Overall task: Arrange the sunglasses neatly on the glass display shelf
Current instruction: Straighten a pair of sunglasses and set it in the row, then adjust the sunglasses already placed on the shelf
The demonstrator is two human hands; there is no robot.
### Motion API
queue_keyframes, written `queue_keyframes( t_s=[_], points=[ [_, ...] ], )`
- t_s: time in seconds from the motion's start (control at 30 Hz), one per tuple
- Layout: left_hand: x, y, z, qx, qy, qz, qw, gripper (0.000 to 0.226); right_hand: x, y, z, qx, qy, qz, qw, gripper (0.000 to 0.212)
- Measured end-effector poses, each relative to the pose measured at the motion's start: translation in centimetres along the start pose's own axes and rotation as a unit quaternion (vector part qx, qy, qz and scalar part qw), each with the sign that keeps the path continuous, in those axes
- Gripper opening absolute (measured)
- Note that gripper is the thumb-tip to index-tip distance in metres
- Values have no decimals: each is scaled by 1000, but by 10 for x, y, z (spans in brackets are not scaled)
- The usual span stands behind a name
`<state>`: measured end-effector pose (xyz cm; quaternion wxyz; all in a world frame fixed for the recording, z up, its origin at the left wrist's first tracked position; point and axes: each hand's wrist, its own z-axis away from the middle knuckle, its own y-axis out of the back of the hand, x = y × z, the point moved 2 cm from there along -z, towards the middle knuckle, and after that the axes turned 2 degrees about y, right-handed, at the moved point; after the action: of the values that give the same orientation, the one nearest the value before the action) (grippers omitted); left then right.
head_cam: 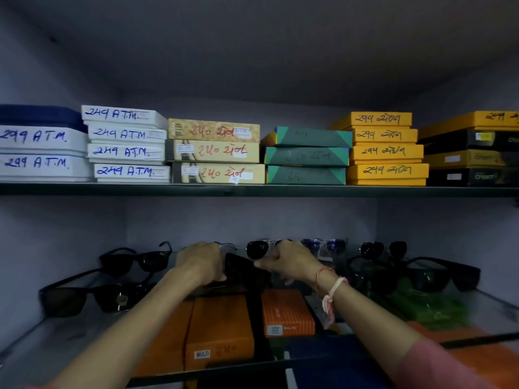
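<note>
Both my hands reach over the glass display shelf (pixel 488 310) and hold one dark pair of sunglasses (pixel 238 266) between them. My left hand (pixel 200 262) grips its left end, and my right hand (pixel 286 262) grips its right end. More dark sunglasses lie on the glass: a large pair at the near left (pixel 81 297), another behind it (pixel 137 258), a pair on the right (pixel 438 272). Along the back stand an aviator pair (pixel 259 248), a blue-lensed pair (pixel 323 245) and a dark pair (pixel 383 248).
Orange boxes (pixel 222 327) and a green patch (pixel 429 310) show beneath the glass. The upper shelf (pixel 258 189) carries stacks of labelled boxes in white, tan, green, yellow and black. Cabinet walls close in the left and right sides.
</note>
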<state>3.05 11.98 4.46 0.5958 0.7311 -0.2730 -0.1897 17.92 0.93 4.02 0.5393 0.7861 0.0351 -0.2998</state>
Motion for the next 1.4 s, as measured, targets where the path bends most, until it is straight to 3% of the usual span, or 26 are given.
queue_keyframes(
  t_s=[0.13, 0.27, 0.4, 0.5, 0.6, 0.67, 0.77, 0.93, 1.07, 1.2, 1.3, 1.4],
  points=[
    [-10, -1, -2, 4, -14, 3, 1000, 41, -3, -8, -6, -6, -60, -56, 997, 26],
    [-11, -2, -1, 4, -18, 1, 1000, 43, -10, -7, -12, 0, -80, -17, 997, 16],
    [-15, 0, 2, 3, -21, -4, 1000, 39, -9, 8, -8, 100, -19, 25, 995, 20],
    [-15, 5, 7, 12, -17, 13, 1000, 36, -6, 27, 4, 127, 38, 32, 991, 18],
    [-13, 19, 10, 112, -14, 64, 992, 27, 1, 40, 15, 138, 75, 59, 986, 18],
    [-6, 30, 14, 177, -44, 141, 973, 34, 5, 46, 20, 146, 95, 71, 982, 18],
    [14, 39, 18, 137, -106, 209, 962, 39, 7, 52, 27, 162, 122, 70, 977, 20],
    [31, 33, 18, 139, -119, 203, 962, 31, 17, 62, 35, 187, 119, 67, 973, 21],
    [41, 28, 14, 142, -93, 195, 966, 26, 29, 68, 34, 167, 92, 53, 980, 20],
    [43, 28, 12, 171, -32, 196, 965, 29, 43, 75, 30, 197, 57, 56, 977, 11],
    [45, 23, 12, 140, 9, 219, 966, 44, 47, 75, 27, 186, 43, 44, 981, 10],
    [43, 19, 13, 94, 44, 240, 965, 45, 50, 68, 21, 161, 39, 48, 985, 11]
  ],
)
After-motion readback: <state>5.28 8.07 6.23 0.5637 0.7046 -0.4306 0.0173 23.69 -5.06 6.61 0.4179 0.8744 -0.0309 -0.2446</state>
